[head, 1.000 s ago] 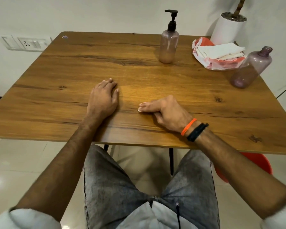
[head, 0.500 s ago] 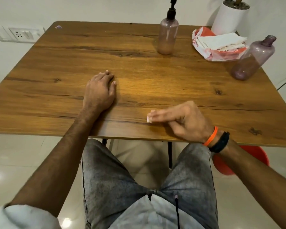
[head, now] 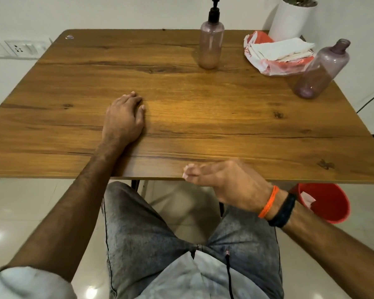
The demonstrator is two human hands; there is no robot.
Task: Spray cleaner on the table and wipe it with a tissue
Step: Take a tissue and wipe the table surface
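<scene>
One wooden table, pump bottle, white wall, glossy tiled floor

White plant pot at far corner — red bucket on floor — wall socket.

Warm overhead light gives a soft sheen on the table; glare spots on the near-left floor; right hand motion-blurred; edges bowed.

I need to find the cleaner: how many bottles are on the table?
2: a translucent purple pump bottle stands at the far edge, and a capless purple plastic bottle at the far right corner of the wooden table.
</scene>
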